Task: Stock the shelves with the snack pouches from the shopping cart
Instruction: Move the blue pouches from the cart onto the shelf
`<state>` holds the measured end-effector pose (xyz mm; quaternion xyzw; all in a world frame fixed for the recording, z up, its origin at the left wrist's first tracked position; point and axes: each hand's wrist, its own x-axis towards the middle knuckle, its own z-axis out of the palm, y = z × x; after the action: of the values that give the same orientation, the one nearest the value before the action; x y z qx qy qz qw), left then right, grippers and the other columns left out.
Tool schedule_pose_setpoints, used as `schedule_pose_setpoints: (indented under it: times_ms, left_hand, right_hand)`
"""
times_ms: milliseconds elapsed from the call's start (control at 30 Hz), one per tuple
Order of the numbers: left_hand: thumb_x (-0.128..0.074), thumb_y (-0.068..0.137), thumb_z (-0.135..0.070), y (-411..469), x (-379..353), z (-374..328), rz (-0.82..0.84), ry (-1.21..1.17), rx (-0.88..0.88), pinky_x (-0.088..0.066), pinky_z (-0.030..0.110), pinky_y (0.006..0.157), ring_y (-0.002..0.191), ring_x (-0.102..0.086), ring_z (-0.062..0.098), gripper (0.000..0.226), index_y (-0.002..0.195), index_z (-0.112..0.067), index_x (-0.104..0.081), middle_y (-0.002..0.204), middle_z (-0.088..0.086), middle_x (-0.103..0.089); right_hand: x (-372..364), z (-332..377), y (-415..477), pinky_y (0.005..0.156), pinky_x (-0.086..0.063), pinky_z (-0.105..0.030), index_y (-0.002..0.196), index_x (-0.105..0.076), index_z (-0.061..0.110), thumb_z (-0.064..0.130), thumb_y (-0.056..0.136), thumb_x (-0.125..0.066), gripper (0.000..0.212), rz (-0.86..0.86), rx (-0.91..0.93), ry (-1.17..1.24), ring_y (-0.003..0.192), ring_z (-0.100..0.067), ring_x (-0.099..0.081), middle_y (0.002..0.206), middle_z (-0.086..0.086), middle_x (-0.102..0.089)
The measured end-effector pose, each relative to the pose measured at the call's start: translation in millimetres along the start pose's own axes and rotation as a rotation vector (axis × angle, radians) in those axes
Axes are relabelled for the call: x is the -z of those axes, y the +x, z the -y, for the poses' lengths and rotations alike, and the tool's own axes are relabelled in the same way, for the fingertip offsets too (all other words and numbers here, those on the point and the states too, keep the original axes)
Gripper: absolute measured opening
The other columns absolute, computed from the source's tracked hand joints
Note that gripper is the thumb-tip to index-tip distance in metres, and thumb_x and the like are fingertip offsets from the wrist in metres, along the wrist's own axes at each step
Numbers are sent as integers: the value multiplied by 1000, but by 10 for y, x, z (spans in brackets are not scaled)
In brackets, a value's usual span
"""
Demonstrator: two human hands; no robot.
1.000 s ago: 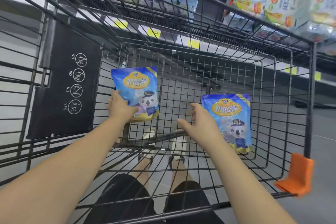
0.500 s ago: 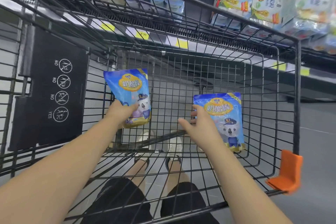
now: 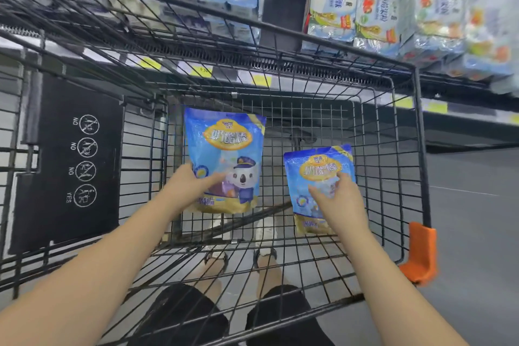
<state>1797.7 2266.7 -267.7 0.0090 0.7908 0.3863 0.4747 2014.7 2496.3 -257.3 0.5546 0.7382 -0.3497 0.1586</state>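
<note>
Two blue snack pouches with a koala cartoon are inside the black wire shopping cart (image 3: pixel 393 171). My left hand (image 3: pixel 186 188) grips the left pouch (image 3: pixel 224 149) by its lower left part and holds it upright above the cart floor. The right pouch (image 3: pixel 317 174) stands toward the cart's right side, and my right hand (image 3: pixel 339 202) lies over its front with fingers around it. The shelf (image 3: pixel 280 81) with yellow price tags runs behind the cart.
Stacked blue and white packages (image 3: pixel 365 5) fill the shelf above the cart's far rim. A black warning panel (image 3: pixel 73 166) covers the cart's left wall. An orange corner bumper (image 3: pixel 421 253) sticks out at right. My legs and shoes show through the cart floor. Grey aisle floor lies to the right.
My left hand has lifted its pouch and moved it toward the cart's middle. My right hand has gone from the right pouch's left edge onto its front and taken hold.
</note>
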Motion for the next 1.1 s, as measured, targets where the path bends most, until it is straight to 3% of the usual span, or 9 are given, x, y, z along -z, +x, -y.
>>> schedule_pose_setpoints:
  times_ms: [167,267,400,500,600,800,900,1033,1100]
  left_hand:
    - [-84,81,-31,-117,-210,-50,134,-138,50,-60,34,83,91,-76,11,37,115,-24,-70,100,-9,-79]
    - [-85,77,-33,-179,-302,-30,189,-150,57,-57,47,95,98,-75,19,44,117,-22,-70,106,-4,-78]
    - [-83,81,-27,-235,-341,39,182,-139,72,-59,36,87,96,-75,16,38,116,-24,-68,103,-8,-78]
    - [-80,84,-25,-275,-325,94,160,-104,68,-58,39,88,97,-75,18,33,115,-25,-69,103,-8,-78]
    - [-80,84,-28,-300,-269,129,112,-96,78,-58,41,91,97,-75,17,31,113,-27,-69,102,-9,-78]
    - [-79,85,-30,-345,-220,131,77,-89,83,-57,42,92,96,-74,14,25,108,-31,-69,101,-12,-78]
    - [-79,85,-30,-342,-194,130,70,-77,82,-58,38,87,94,-74,14,25,108,-30,-70,99,-13,-78]
    - [-80,84,-29,-334,-133,194,45,-87,90,-59,39,86,94,-75,15,31,113,-26,-69,99,-9,-79]
    - [-80,84,-27,-363,-105,211,23,-94,86,-58,33,81,89,-75,10,29,111,-27,-69,96,-12,-79]
  right_hand:
    - [59,-235,116,92,-50,-46,134,-44,4,58,83,-74,80,-50,-95,-135,118,-35,-54,129,-17,-53]
    - [22,-285,214,93,-49,-47,140,-38,0,45,90,-73,75,-6,-164,-177,122,-39,-53,136,-21,-48]
    - [-93,-272,332,89,-49,-47,142,-33,1,46,86,-75,84,6,-227,-176,122,-40,-53,139,-20,-42]
    - [-222,-244,334,86,-53,-49,146,-25,4,49,76,-81,101,3,-255,-255,120,-42,-53,140,-19,-36]
    - [-257,-238,289,95,-50,-49,155,-12,4,44,72,-88,120,5,-267,-364,131,-38,-45,146,-18,-30]
    - [-366,-264,249,93,-52,-43,157,-3,5,46,67,-92,133,-25,-186,-430,131,-35,-44,147,-20,-30]
    - [-417,-294,323,93,-55,-47,147,-21,6,42,54,-99,127,19,-274,-217,123,-36,-55,137,-19,-46]
    - [-355,-319,418,55,-54,-31,112,-45,11,35,49,-99,87,159,-294,120,82,-22,-69,97,-2,-64]
    - [-338,-332,457,63,-55,-26,109,-62,15,38,44,-97,77,198,-271,234,80,-15,-71,96,2,-72]
